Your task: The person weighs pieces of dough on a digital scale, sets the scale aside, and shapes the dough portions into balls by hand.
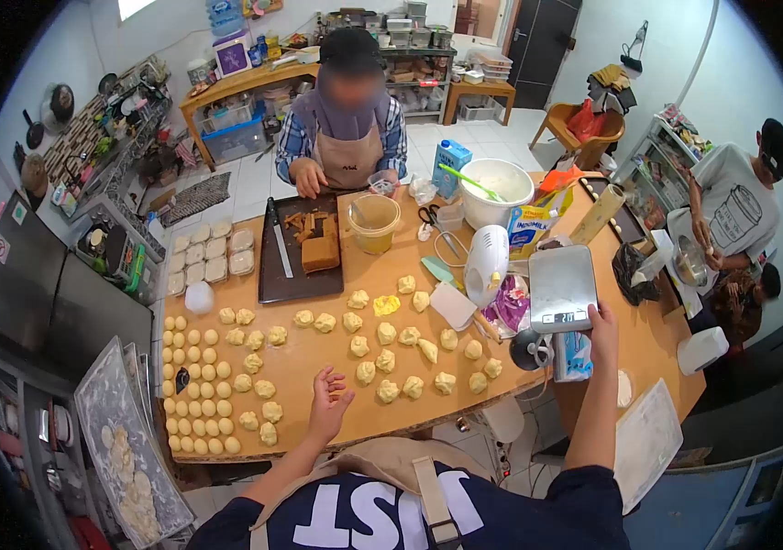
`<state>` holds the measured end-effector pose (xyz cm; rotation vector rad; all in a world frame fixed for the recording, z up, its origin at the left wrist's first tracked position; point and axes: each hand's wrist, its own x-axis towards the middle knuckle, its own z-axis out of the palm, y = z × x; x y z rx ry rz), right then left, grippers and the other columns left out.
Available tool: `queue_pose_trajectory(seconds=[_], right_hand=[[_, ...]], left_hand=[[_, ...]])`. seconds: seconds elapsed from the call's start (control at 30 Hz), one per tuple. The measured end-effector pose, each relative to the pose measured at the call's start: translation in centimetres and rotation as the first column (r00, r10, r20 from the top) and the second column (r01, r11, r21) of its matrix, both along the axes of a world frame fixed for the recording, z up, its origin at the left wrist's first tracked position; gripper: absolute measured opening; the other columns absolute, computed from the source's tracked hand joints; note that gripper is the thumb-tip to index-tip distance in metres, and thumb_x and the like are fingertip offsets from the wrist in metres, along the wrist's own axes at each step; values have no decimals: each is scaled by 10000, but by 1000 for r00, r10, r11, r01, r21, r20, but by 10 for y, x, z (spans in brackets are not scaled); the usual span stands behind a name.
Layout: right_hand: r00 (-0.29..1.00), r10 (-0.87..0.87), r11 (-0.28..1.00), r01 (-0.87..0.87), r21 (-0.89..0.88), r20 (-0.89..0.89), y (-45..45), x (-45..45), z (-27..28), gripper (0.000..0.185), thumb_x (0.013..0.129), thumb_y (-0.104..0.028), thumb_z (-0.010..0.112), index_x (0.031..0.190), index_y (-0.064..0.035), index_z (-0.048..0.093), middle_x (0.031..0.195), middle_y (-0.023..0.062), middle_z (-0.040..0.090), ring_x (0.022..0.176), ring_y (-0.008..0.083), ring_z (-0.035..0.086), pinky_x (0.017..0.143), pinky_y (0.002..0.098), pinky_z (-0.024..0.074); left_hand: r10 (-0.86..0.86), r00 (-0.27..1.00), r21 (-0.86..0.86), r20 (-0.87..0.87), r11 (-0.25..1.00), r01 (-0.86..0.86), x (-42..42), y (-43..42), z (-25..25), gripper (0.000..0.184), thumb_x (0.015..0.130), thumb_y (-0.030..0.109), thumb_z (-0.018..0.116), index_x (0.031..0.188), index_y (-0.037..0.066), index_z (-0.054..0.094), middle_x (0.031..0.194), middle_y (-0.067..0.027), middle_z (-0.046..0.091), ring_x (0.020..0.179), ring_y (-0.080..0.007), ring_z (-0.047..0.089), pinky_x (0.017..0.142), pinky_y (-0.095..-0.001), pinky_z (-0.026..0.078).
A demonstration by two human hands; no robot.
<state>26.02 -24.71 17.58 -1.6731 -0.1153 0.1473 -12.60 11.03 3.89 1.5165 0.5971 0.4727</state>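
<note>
My right hand [603,337] is closed on the lower right edge of a silver kitchen scale [563,280] with a lit display. The scale is near the white hand mixer [486,266] and a blue-and-white pack [573,356]. Over the front of the wooden table, my left hand [328,401] has its fingers apart and holds nothing. Rough dough lumps [387,391] lie to its right and beyond it. Smooth round dough balls [200,408] form rows at the left. A dough scraper [453,305] lies beyond the lumps.
Across the table [236,353], a person stands by a dark tray [272,275] with a knife and cake. Another works at the right with a metal bowl [690,260]. A white tub [496,190] and yellow bucket [374,223] stand at the back. Floured trays [127,449] lean at the left.
</note>
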Motion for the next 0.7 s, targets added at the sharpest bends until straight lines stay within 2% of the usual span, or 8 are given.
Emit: queue_pose_trajectory(seconds=[0.17, 0.3, 0.4, 0.5, 0.53, 0.63, 0.67, 0.7], right_hand=[[960, 180, 851, -42, -524, 215, 21, 85, -42, 251, 883, -120, 545, 1047, 61, 605, 932, 158, 655, 846, 226, 625, 749, 338, 479], [984, 176, 784, -127, -608, 22, 20, 121, -105, 219, 890, -76, 548, 1072, 35, 601, 921, 100, 630, 822, 186, 584, 727, 320, 470], [968, 243, 881, -190, -434, 68, 3, 146, -173, 223, 898, -85, 549, 1090, 23, 587, 940, 99, 623, 801, 195, 588, 695, 342, 495], [964, 125, 962, -176, -209, -236, 13, 117, -148, 254, 907, -88, 545, 1140, 13, 554, 959, 96, 619, 799, 200, 597, 658, 355, 521], [966, 129, 901, -209, -381, -225, 14, 115, -143, 289, 907, -81, 534, 1185, 0, 520, 974, 103, 617, 809, 204, 604, 630, 357, 536], [975, 221, 863, -177, -474, 38, 4, 124, -170, 374, 882, -86, 538, 1230, 45, 494, 1105, 229, 614, 1035, 328, 594, 914, 384, 434], [975, 214, 900, -220, -377, -60, 2, 128, -175, 423, 846, -43, 559, 1253, 37, 477, 1214, 242, 557, 1158, 352, 522, 983, 388, 391], [966, 254, 878, -211, -430, 44, 3, 126, -174, 461, 833, -37, 583, 1273, 19, 459, 1197, 224, 565, 1110, 329, 547, 927, 383, 433]], left_hand=[[98, 995, 14, -17, 995, -98, 2, -3, -1, 633, 863, 157, 654, 1380, 84, 297, 1195, -86, 472, 986, -150, 474, 824, -285, 430], [184, 983, 19, -23, 983, -184, 3, -10, -1, 593, 863, 145, 650, 1359, 78, 332, 1177, -78, 483, 977, -141, 476, 814, -273, 429], [222, 975, -11, -29, 975, -222, 5, -21, -4, 570, 863, 140, 650, 1341, 73, 348, 1167, -77, 489, 970, -134, 474, 805, -267, 429], [229, 972, 11, -47, 973, -228, 9, -33, -5, 556, 864, 140, 651, 1329, 66, 357, 1163, -81, 492, 967, -132, 471, 801, -266, 432], [229, 972, 14, -56, 974, -228, 11, -36, -6, 553, 863, 141, 652, 1326, 64, 360, 1162, -80, 493, 965, -131, 470, 802, -265, 432], [225, 972, 29, -68, 974, -223, 19, -44, -10, 547, 860, 144, 657, 1318, 59, 369, 1158, -76, 498, 963, -130, 471, 808, -264, 431], [219, 973, 38, -69, 975, -217, 22, -46, -9, 548, 858, 146, 660, 1316, 58, 373, 1155, -73, 501, 963, -131, 472, 813, -266, 430], [212, 975, 46, -70, 977, -209, 26, -48, -8, 549, 855, 147, 664, 1314, 57, 376, 1152, -70, 503, 964, -132, 474, 817, -267, 428]])
